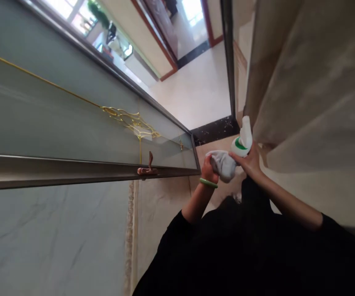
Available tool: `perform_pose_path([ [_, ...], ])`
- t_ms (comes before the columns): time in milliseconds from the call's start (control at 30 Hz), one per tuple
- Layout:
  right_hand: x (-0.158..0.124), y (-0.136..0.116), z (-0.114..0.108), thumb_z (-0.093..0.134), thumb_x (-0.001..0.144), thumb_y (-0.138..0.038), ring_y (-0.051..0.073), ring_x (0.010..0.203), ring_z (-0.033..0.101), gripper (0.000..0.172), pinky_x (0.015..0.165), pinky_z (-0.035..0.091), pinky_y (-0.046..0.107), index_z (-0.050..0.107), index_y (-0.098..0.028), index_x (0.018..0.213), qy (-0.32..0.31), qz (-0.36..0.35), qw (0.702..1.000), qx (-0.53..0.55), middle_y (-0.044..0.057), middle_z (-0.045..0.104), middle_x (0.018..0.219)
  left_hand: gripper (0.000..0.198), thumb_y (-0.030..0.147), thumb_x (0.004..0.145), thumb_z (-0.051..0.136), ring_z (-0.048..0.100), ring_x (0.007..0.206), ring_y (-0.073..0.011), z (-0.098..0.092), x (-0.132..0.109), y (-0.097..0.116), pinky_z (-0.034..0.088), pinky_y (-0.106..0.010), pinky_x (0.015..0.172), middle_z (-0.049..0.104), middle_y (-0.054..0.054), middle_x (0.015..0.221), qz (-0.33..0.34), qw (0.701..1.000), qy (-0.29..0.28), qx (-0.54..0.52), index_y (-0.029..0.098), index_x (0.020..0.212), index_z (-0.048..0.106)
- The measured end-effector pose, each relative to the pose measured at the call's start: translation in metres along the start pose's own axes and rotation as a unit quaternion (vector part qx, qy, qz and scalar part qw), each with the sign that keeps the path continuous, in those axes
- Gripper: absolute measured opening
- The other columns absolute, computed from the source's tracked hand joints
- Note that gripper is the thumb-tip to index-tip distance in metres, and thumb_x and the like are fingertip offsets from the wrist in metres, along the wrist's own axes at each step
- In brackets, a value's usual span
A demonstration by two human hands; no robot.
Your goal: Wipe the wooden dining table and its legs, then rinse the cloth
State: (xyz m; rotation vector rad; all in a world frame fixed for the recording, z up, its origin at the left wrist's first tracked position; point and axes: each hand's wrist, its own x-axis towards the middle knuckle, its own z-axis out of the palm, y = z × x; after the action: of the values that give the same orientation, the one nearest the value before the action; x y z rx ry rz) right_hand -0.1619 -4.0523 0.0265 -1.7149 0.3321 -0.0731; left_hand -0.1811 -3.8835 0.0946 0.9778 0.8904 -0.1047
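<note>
My left hand (209, 169), with a green bangle at the wrist, is closed on a crumpled whitish cloth (225, 165). Close beside it, my right hand (250, 161) grips a white spray bottle (240, 146) with a green band below its trigger head. The bottle's nozzle points away from me. Its lower part is hidden by my hand and the cloth. Both hands are in front of my body, right of the image's middle. Whether the right fingers also touch the cloth, I cannot tell.
A framed glass door (57, 123) with gold ornament (134, 123) stands open on the left, its copper-coloured handle (148, 167) sticking out. A dark stone threshold (216, 130) crosses the doorway ahead. A beige curtain (316, 90) hangs close on the right.
</note>
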Motion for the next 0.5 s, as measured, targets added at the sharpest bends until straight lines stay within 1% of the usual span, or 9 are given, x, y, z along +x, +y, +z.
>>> perform_pose_path([
  [67,0.043,-0.018,0.012,0.095,0.068,-0.086,0.036,0.108,0.076,0.087,0.098,0.068,0.056,0.064,-0.028,0.125,-0.071,-0.001,0.997,-0.004,0.011,0.080,0.118,0.017,0.038,0.104,0.078,0.086,0.135,-0.0298,0.024,0.023,0.023,0.066,-0.041,0.124,0.090,-0.007,0.105,0.005,0.998,0.035,-0.047,0.021,0.103,0.081],
  [133,0.089,-0.036,0.028,0.096,0.065,-0.090,0.035,0.104,0.075,0.088,0.097,0.067,0.056,0.063,-0.028,0.119,-0.134,-0.013,0.991,-0.001,0.008,0.080,0.112,0.019,0.039,0.104,0.078,0.088,0.126,-0.0276,0.047,0.043,0.047,0.067,-0.039,0.121,0.090,-0.007,0.105,0.005,0.994,0.055,-0.093,0.020,0.105,0.083],
  [233,0.159,-0.061,0.059,0.098,0.064,-0.088,0.036,0.107,0.075,0.089,0.099,0.066,0.057,0.064,-0.027,0.120,-0.199,-0.040,0.979,0.000,0.010,0.081,0.116,0.021,0.039,0.106,0.078,0.089,0.107,-0.0223,0.072,0.077,0.089,0.069,-0.034,0.112,0.091,-0.007,0.104,0.014,0.987,0.070,-0.144,0.020,0.107,0.086],
  [333,0.227,-0.076,0.098,0.099,0.063,-0.086,0.036,0.107,0.075,0.089,0.099,0.064,0.056,0.066,-0.026,0.120,-0.233,-0.046,0.971,-0.014,0.009,0.081,0.114,0.024,0.042,0.109,0.078,0.088,0.093,-0.0192,0.080,0.123,0.140,0.071,-0.030,0.099,0.090,-0.006,0.098,0.037,0.979,0.097,-0.178,0.019,0.107,0.085],
  [433,0.292,-0.080,0.140,0.100,0.061,-0.087,0.034,0.099,0.073,0.086,0.094,0.064,0.055,0.069,-0.027,0.114,-0.241,-0.034,0.970,-0.006,0.006,0.081,0.104,0.027,0.045,0.108,0.083,0.088,0.096,-0.0199,0.079,0.180,0.195,0.072,-0.028,0.091,0.091,-0.006,0.101,0.069,0.973,0.124,-0.182,0.018,0.112,0.085],
  [500,0.335,-0.083,0.165,0.102,0.060,-0.085,0.033,0.095,0.074,0.083,0.089,0.064,0.053,0.070,-0.027,0.110,-0.241,-0.029,0.970,0.018,0.005,0.081,0.100,0.028,0.045,0.110,0.083,0.088,0.097,-0.0206,0.084,0.221,0.232,0.072,-0.027,0.086,0.090,-0.007,0.103,0.075,0.972,0.133,-0.181,0.017,0.114,0.084],
])
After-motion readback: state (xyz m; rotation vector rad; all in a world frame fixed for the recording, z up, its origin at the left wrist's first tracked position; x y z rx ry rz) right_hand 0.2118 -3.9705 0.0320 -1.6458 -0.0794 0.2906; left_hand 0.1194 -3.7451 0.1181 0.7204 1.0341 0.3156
